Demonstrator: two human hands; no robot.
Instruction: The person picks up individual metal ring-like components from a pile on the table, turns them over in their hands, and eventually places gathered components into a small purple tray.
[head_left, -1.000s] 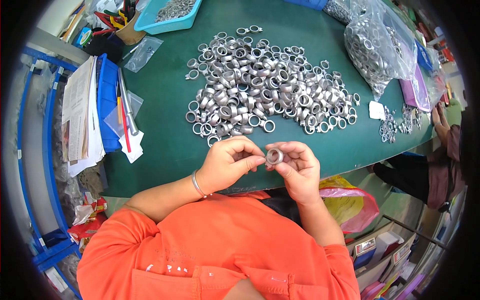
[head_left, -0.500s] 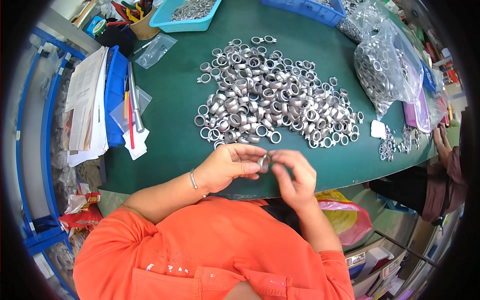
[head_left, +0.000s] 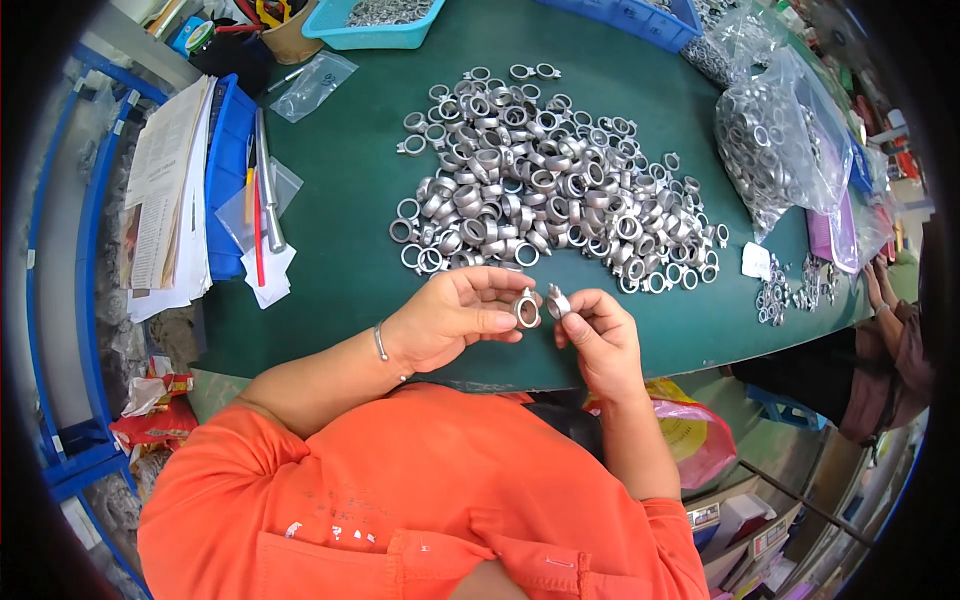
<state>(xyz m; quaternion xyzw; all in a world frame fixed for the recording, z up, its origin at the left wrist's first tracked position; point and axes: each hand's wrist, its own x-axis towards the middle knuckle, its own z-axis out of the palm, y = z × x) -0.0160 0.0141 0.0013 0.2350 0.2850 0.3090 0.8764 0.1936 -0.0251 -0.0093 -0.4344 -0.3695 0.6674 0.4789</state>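
Between the thumb and fingers of my left hand (head_left: 455, 315) is a grey metal ring (head_left: 525, 309) with a small lug at its top, its opening facing me. My right hand (head_left: 606, 345) pinches a second metal ring (head_left: 557, 303), turned more edge-on, also with its lug upward. The two rings are close together but apart, held above the near edge of the green table (head_left: 330, 220). Just beyond my hands spreads a wide heap of similar metal rings (head_left: 545, 180), lying at many angles.
Left on the table are a blue tray with papers (head_left: 228, 180), a red pen (head_left: 259, 235) and a small plastic bag (head_left: 314, 87). A turquoise bin (head_left: 375, 38) stands at the back. At right are a clear bag of rings (head_left: 775, 145), small loose parts (head_left: 775, 292) and another person's hand (head_left: 880, 290).
A second ring now shows in my right hand, where half a second ago only one ring was visible between my hands. The left hand's ring now faces me. The view has shifted slightly.
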